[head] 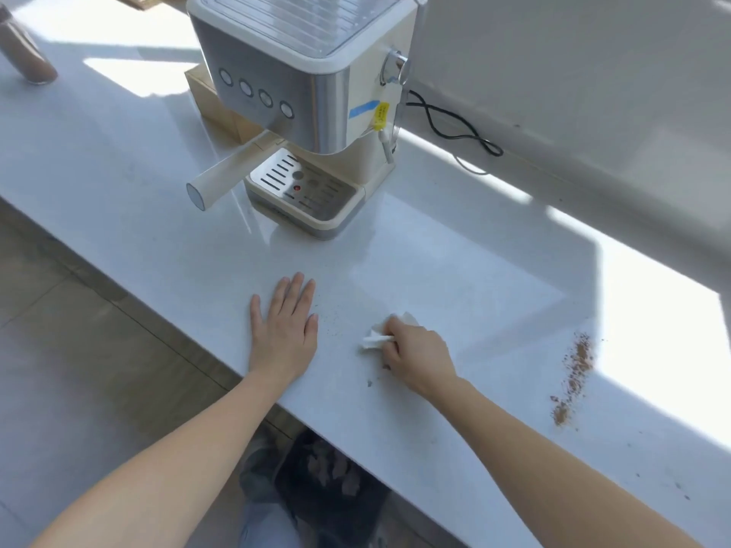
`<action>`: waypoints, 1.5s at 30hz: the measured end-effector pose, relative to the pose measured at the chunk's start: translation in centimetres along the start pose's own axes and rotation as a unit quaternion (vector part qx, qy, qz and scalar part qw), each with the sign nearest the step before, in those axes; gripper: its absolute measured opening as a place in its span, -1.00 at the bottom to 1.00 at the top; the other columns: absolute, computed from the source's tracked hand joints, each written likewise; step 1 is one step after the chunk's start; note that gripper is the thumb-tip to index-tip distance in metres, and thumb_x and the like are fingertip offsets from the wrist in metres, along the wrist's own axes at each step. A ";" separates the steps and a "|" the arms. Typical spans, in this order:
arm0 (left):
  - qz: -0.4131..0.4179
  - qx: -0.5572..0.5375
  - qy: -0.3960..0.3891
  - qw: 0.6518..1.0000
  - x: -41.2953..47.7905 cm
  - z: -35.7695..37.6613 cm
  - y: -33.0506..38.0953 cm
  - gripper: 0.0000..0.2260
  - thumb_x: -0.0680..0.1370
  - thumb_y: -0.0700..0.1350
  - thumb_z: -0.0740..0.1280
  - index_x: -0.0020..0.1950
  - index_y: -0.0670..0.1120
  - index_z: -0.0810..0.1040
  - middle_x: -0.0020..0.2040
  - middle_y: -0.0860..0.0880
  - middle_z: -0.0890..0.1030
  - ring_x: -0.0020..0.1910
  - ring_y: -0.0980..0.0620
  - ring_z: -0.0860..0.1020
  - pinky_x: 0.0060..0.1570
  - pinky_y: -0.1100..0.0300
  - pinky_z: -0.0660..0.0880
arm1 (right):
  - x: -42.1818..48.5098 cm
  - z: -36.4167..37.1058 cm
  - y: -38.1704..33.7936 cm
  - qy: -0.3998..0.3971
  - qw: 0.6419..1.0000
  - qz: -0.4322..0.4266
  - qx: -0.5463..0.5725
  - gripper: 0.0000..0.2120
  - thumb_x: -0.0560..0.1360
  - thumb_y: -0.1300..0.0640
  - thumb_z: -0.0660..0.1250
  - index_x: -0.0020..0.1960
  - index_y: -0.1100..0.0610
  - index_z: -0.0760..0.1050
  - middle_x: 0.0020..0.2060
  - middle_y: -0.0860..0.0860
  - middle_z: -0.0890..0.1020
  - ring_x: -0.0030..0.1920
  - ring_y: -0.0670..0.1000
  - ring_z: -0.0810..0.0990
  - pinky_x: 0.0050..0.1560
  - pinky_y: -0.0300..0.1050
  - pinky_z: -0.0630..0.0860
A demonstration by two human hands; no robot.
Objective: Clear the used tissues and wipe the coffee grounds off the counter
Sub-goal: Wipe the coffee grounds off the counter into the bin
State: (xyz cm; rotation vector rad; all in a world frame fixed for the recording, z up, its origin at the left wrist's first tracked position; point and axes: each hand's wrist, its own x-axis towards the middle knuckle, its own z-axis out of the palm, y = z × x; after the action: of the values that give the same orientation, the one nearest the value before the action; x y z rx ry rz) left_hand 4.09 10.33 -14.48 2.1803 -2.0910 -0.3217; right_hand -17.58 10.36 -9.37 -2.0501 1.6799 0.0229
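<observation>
My right hand [415, 355] is closed on a crumpled white tissue [379, 334] and presses it onto the white counter [455, 270]. To its left my left hand [285, 330] lies flat and empty on the counter near the front edge, fingers apart. A few dark specks [332, 322] dot the surface between the two hands. A long brown streak of coffee grounds [575, 379] lies on the counter to the right of my right hand, apart from the tissue.
An espresso machine [308, 104] stands at the back centre, its portafilter handle [225, 172] sticking out to the left. Its black cable [455, 124] runs along the wall. A jar [25, 53] stands far left. A black bin [328, 488] holding crumpled tissues sits under the counter edge.
</observation>
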 end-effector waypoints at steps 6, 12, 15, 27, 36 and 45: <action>0.002 0.000 -0.002 1.000 0.1 -0.3 0.2 -0.51 0.61 0.03 -0.04 0.54 0.04 -0.01 0.58 0.07 0.02 0.55 0.07 -0.03 0.44 -0.17 -0.10 | -3.2 3.0 -3.5 -0.030 0.998 -0.051 0.013 -0.82 0.53 0.06 0.10 0.01 0.13 0.39 -0.10 0.14 0.56 -0.16 0.25 0.55 -0.27 -0.03 0.31; 0.002 -0.003 -0.009 1.000 0.1 -0.6 0.3 -0.52 0.62 0.03 -0.05 0.54 0.05 -0.02 0.58 0.08 0.00 0.55 0.08 -0.06 0.45 -0.16 -0.12 | -4.4 3.9 -4.2 -0.006 0.998 -0.053 0.039 -0.84 0.51 0.08 0.10 -0.03 0.14 0.39 -0.14 0.11 0.54 -0.18 0.20 0.53 -0.27 -0.02 0.36; -0.002 -0.005 -0.013 1.000 0.0 -0.6 0.2 -0.52 0.62 0.02 -0.05 0.55 0.04 -0.03 0.58 0.07 -0.01 0.55 0.08 -0.07 0.46 -0.17 -0.13 | -4.8 4.2 -4.3 0.004 0.997 -0.037 0.067 -0.85 0.49 0.10 0.10 -0.07 0.12 0.41 -0.19 0.08 0.54 -0.23 0.15 0.49 -0.30 -0.06 0.30; 0.008 -0.079 0.023 0.997 0.7 -2.4 1.1 -0.63 0.55 -0.12 0.25 0.36 -0.05 0.41 0.35 -0.12 0.41 0.34 -0.17 0.31 0.38 -0.15 0.13 | -5.1 0.0 -0.6 0.103 0.738 0.264 0.612 -0.86 0.40 0.16 0.18 -0.33 0.06 0.30 -0.37 -0.01 0.33 -0.35 0.02 0.30 -0.34 -0.13 0.23; 0.257 -0.124 -0.091 0.954 3.5 -1.8 14.3 -0.58 0.63 -0.02 0.10 0.49 0.04 0.20 0.57 0.05 0.07 0.55 0.05 -0.02 0.47 -0.06 -0.19 | -12.7 -3.8 8.4 0.249 0.663 0.316 0.632 -0.88 0.45 0.21 0.20 -0.22 0.08 0.46 -0.38 0.02 0.45 -0.48 -0.03 0.47 -0.51 -0.22 0.38; 0.265 -0.133 -0.131 0.946 2.2 1.6 21.4 -0.63 0.64 -0.10 0.02 0.45 -0.03 0.28 0.53 0.03 0.19 0.53 0.06 0.06 0.47 -0.08 -0.19 | -22.1 -2.6 19.6 0.415 0.729 0.497 0.222 -0.92 0.51 0.17 0.16 -0.06 0.09 0.43 -0.29 0.02 0.52 -0.27 0.12 0.48 -0.36 -0.09 0.36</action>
State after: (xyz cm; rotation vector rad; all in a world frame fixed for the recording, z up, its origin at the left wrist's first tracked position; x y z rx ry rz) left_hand -17.04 7.15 -11.48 1.4185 -2.4888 -0.8113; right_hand -41.86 27.22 -7.15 -0.5688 2.7553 -0.9567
